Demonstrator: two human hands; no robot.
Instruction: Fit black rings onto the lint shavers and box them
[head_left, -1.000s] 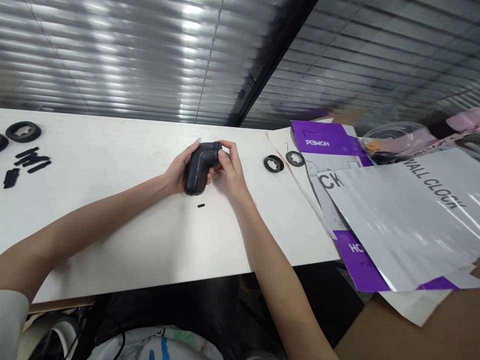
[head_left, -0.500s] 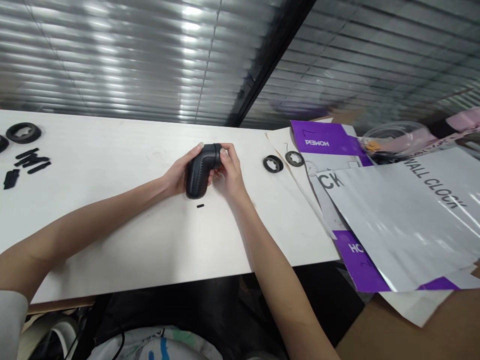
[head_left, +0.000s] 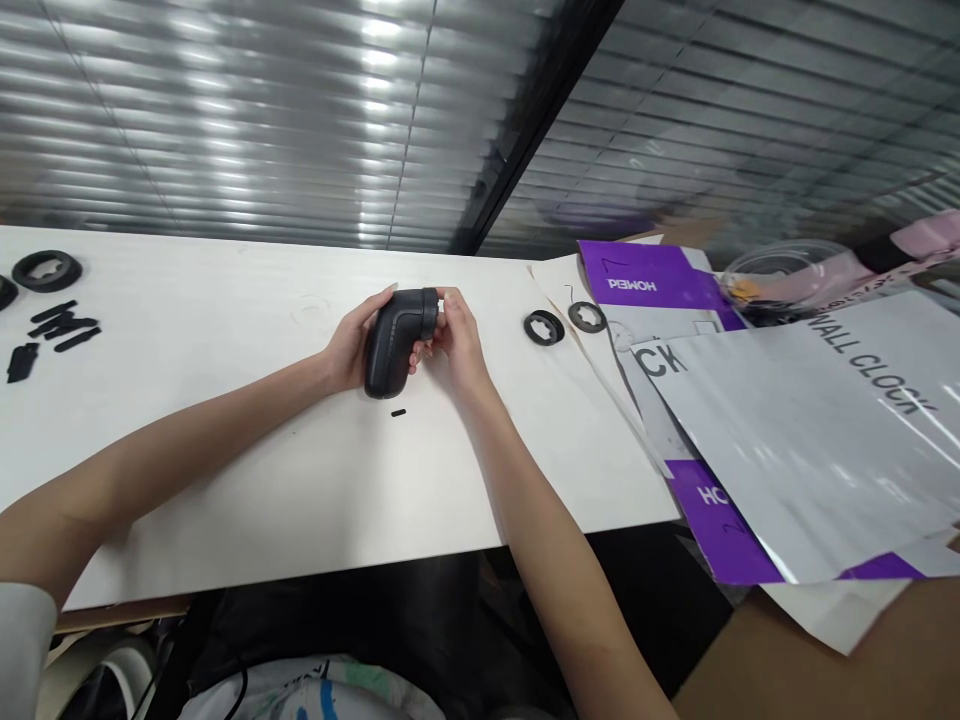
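Observation:
A black, bent handheld device (head_left: 391, 345) is held just above the white table (head_left: 247, 480). My left hand (head_left: 349, 345) is wrapped round its left side, fingertips showing under its right edge. At the round head of the device, my right hand (head_left: 459, 345) has its fingers bent against the end; what its fingertips pinch is partly hidden. One small black strip (head_left: 398, 413) lies on the table below the device. To the right of my right hand rest a black ring (head_left: 556, 329) and a flatter grey ring (head_left: 599, 319).
At the far left lie another black ring (head_left: 73, 272), several black strips (head_left: 78, 340) and a small black block (head_left: 22, 363). Purple and white packaging (head_left: 628, 275) and a plastic-covered sheet (head_left: 795, 430) cover the right side. Slatted blinds (head_left: 225, 110) stand behind the table.
The device has shifted slightly left and turned a little in my left hand. My right hand's fingers have slid off the top of its head to the right end.

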